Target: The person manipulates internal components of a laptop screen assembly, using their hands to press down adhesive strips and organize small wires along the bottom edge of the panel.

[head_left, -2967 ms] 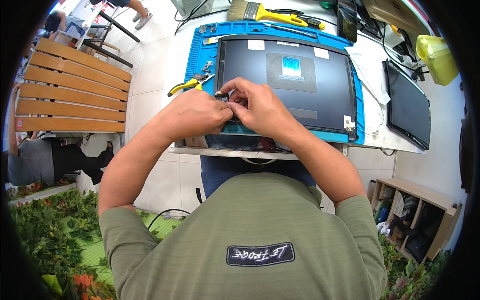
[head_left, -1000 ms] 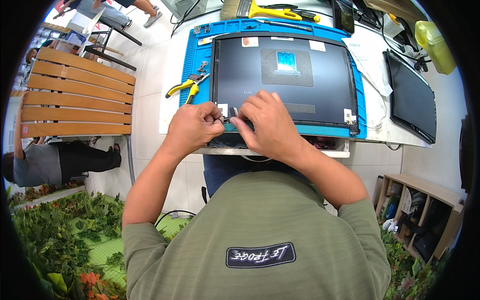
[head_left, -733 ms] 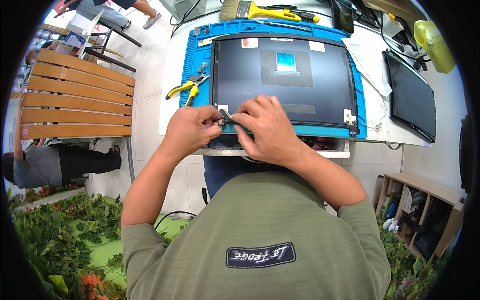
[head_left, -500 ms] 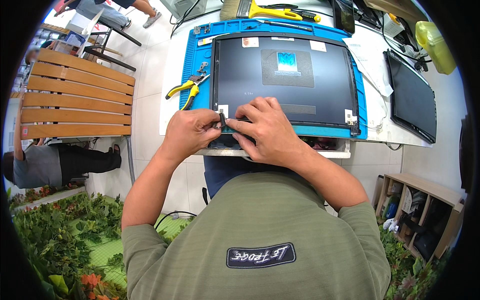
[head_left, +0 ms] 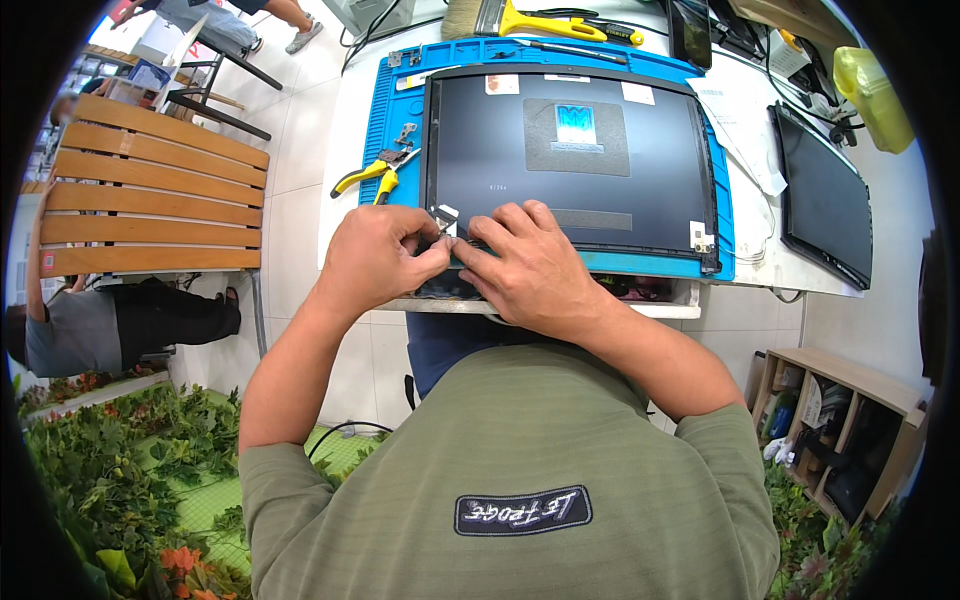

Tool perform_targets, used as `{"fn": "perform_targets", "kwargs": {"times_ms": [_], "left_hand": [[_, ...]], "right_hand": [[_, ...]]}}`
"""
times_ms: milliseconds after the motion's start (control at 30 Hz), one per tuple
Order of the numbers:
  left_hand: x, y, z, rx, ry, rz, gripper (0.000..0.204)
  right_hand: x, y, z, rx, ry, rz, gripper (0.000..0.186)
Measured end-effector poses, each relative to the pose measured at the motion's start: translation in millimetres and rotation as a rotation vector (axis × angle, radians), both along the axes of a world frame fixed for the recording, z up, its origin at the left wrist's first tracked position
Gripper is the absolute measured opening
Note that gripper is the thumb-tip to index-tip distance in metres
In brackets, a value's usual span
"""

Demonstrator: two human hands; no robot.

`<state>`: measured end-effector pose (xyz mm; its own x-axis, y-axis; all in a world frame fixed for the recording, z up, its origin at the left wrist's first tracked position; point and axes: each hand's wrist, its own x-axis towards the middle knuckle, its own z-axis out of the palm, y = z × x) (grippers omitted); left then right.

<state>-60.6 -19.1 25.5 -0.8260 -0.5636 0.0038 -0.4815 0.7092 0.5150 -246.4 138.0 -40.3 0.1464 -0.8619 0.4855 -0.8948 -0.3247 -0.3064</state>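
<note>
Seen from above. Nearest is the wearer's green shirt (head_left: pixel 500 430); past it, both bare hands meet at the near L corner of a dark screen (head_left: pixel 480 140) lying face up. L hand (head_left: pixel 375 255) has thumb & index pinched on a small metal part (head_left: pixel 443 214), which pokes up past the fingertips, over that corner. R hand (head_left: pixel 535 262) has its index tip right at the same spot; can't tell if it grips the part or only steadies it.

Poss. trouble: the part is held by fingertips only, so a slip cld drop it into what looks like an open drawer (head_left: pixel 665 310) just below the screen's near edge. Pushed down crooked, its hard edge might scratch or crack the screen. If the L hand swings outward, it cld knock the pliers (head_left: pixel 384 168) & scatter the loose metal bits (head_left: pixel 406 133).

Count, near to far: 2 hands; 1 part in the pinch; 1 screen w/ at least 4 pale labels; 1 blue mat (head_left: pixel 377 110) under it; 1 pr yellow-handled pliers, L side; at least 2 loose bits on the mat; 1 white desk (head_left: pixel 345 150); 1 second screen (head_left: pixel 825 195), far R; 1 yellow-handled brush (head_left: pixel 545 23) & 1 phone-like slab (head_left: pixel 690 35), both beyond the mat.
</note>
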Motion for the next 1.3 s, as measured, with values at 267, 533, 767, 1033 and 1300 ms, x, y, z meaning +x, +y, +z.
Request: {"fn": "perform_targets", "kwargs": {"times_ms": [267, 533, 767, 1033, 1300], "left_hand": [[0, -13, -4, 0.310, -0.124, 0.155, 0.024], [-3, -17, 0, 0.422, -0.192, 0.188, 0.029], [-12, -14, -1, 0.342, -0.260, 0.198, 0.035], [-17, -5, 5, 0.261, -0.320, 0.145, 0.025], [-5, -16, -1, 0.135, -0.187, -0.098, 0.019]], "right_hand": [[1, 1, -4, -0.020, -0.019, 0.000, 0.041], [1, 1, -7, -0.027, -0.005, 0.006, 0.036], [1, 0, -8, -0.056, 0.000, 0.004, 0.034], [2, 0, -6, -0.074, 0.023, -0.009, 0.032], [-1, 0, -2, -0.004, -0.090, 0.020, 0.032]]}}
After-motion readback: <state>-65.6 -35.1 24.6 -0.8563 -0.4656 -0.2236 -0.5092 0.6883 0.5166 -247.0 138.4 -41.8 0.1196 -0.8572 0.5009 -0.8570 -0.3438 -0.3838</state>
